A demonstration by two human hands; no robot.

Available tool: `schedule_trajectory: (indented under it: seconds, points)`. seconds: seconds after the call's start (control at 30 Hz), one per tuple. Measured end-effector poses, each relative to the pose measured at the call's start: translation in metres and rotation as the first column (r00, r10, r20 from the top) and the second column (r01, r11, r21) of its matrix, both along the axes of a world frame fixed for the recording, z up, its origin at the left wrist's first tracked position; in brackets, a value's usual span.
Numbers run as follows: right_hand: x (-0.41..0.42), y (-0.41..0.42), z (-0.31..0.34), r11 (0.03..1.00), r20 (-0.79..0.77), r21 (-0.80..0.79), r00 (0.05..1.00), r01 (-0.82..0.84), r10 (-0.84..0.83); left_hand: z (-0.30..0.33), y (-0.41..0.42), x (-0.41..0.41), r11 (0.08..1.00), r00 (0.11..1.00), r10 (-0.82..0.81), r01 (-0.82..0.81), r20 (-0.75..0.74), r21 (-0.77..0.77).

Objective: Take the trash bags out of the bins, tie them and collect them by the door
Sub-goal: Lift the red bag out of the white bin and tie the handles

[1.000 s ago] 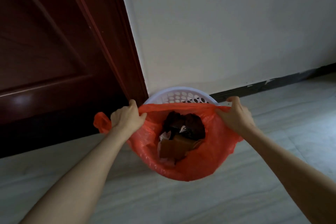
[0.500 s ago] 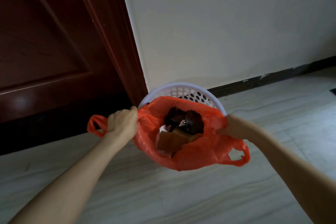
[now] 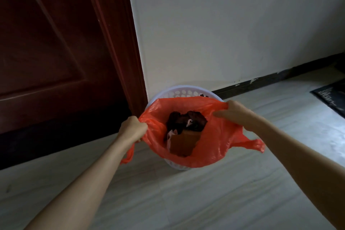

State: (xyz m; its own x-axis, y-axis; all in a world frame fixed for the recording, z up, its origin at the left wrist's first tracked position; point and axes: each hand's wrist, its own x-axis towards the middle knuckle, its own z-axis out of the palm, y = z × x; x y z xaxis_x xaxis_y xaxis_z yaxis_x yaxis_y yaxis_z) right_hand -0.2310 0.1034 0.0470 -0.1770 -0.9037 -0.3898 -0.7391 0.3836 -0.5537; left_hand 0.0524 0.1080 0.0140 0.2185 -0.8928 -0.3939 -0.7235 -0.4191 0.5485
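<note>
An orange plastic trash bag (image 3: 218, 142) sits in a white perforated bin (image 3: 183, 91) on the floor beside the door frame. Its mouth gapes open, showing dark crumpled trash and a brown cardboard piece (image 3: 183, 143) inside. My left hand (image 3: 133, 129) grips the bag's bunched left rim, and one handle loop hangs below that wrist. My right hand (image 3: 233, 112) pinches the right rim; the other handle loop (image 3: 255, 144) dangles free to the right. The lower bin is mostly hidden by the bag.
A dark red wooden door (image 3: 56, 52) and its frame fill the left side. A white wall (image 3: 233, 24) with a dark skirting strip rises behind the bin. A dark doormat (image 3: 332, 97) lies at the far right on the pale tiled floor (image 3: 186, 201).
Both hands have regripped the bag's rim and shifted; the right hand dropped lower, then came back up to the rim. The handle loops now hang free below the hands.
</note>
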Motion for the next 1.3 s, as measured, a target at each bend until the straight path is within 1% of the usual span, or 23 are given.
schedule_trajectory:
  seconds: [0.07,0.1,0.13,0.23,0.27,0.33,0.43,0.47,0.5,0.53,0.57,0.6,0.67,0.73,0.8,0.87,0.93,0.97,1.0,1.1,1.13,1.2,1.3]
  points:
    - [-0.001,0.006,0.006,0.994,0.342,0.103,0.94,-0.04,0.003,0.001,0.003,0.002,1.0,1.0,-0.013,0.013,0.003,-0.007]
    - [-0.001,0.009,0.008,0.992,0.413,0.092,0.91,-0.089,0.043,-0.001,0.004,0.001,1.0,1.0,-0.018,0.018,0.005,-0.024]
    - [0.002,0.011,0.01,0.99,0.408,0.046,0.907,-0.135,0.105,-0.001,0.005,0.001,0.999,1.0,-0.023,0.023,0.005,-0.042]
    - [0.013,0.013,0.01,0.959,0.094,-0.176,0.966,-0.222,0.241,0.003,0.007,-0.004,0.996,0.987,-0.066,0.056,-0.146,-0.074]
    - [0.015,0.011,0.01,0.943,-0.019,-0.211,0.966,-0.256,0.258,0.004,0.007,-0.006,0.994,0.971,-0.09,0.073,-0.223,-0.083]
    - [0.015,0.005,0.005,0.932,-0.28,-0.171,0.923,-0.318,0.264,0.009,0.009,-0.008,0.99,0.946,-0.132,0.112,-0.297,-0.086]
    - [0.022,-0.002,0.008,0.918,-0.58,-0.117,0.777,-0.379,0.246,0.012,0.011,-0.014,0.971,0.939,-0.232,0.208,-0.256,-0.118]
    - [0.026,-0.005,0.012,0.911,-0.618,-0.126,0.75,-0.392,0.237,0.013,0.011,-0.017,0.959,0.935,-0.271,0.243,-0.228,-0.144]
    - [0.029,-0.009,0.016,0.909,-0.612,-0.162,0.761,-0.384,0.213,0.013,0.011,-0.019,0.947,0.933,-0.302,0.27,-0.196,-0.175]
    - [0.031,-0.015,0.02,0.914,-0.542,-0.235,0.825,-0.33,0.159,0.014,0.011,-0.021,0.936,0.934,-0.315,0.277,-0.168,-0.215]
    - [0.031,-0.02,0.024,0.921,-0.376,-0.325,0.923,-0.213,0.081,0.015,0.011,-0.023,0.927,0.939,-0.311,0.265,-0.146,-0.267]
    - [0.031,-0.024,0.027,0.919,-0.144,-0.391,0.99,-0.06,0.003,0.017,0.012,-0.025,0.913,0.944,-0.294,0.233,-0.147,-0.334]
    - [0.032,-0.025,0.032,0.927,0.242,-0.338,0.967,0.164,-0.083,0.022,0.012,-0.028,0.895,0.938,-0.266,0.155,-0.221,-0.418]
    - [0.032,-0.023,0.038,0.949,0.388,-0.241,0.916,0.204,-0.099,0.026,0.01,-0.03,0.896,0.917,-0.257,0.107,-0.306,-0.431]
    - [0.03,-0.019,0.046,0.964,0.395,-0.219,0.917,0.154,-0.057,0.033,0.01,-0.03,0.911,0.89,-0.21,0.029,-0.404,-0.411]
    - [0.027,-0.021,0.052,0.966,0.285,-0.254,0.958,0.054,0.021,0.037,0.009,-0.031,0.913,0.875,-0.208,0.014,-0.437,-0.407]
    - [0.028,-0.022,0.059,0.952,0.13,-0.303,0.987,-0.052,0.095,0.041,0.008,-0.034,0.909,0.862,-0.302,0.131,-0.408,-0.397]
    - [0.03,-0.023,0.06,0.942,0.114,-0.331,0.988,-0.063,0.106,0.044,0.008,-0.036,0.912,0.838,-0.337,0.177,-0.429,-0.369]
    - [0.031,-0.024,0.061,0.935,0.164,-0.354,0.982,-0.033,0.097,0.049,0.008,-0.037,0.923,0.798,-0.34,0.18,-0.498,-0.341]
    - [0.034,-0.028,0.071,0.937,0.448,-0.296,0.893,0.184,-0.034,0.066,0.003,-0.039,0.97,0.611,-0.169,-0.038,-0.773,-0.242]
    - [0.036,-0.028,0.075,0.947,0.435,-0.282,0.9,0.154,-0.017,0.07,0.001,-0.039,0.968,0.583,-0.163,-0.063,-0.796,-0.245]
    - [0.042,-0.025,0.082,0.95,0.336,-0.307,0.941,0.062,0.048,0.078,0.002,-0.039,0.952,0.631,-0.219,-0.028,-0.744,-0.303]
    - [0.049,-0.023,0.095,0.873,0.361,-0.468,0.932,0.139,0.045,0.094,0.004,-0.037,0.918,0.684,-0.222,-0.093,-0.695,-0.385]
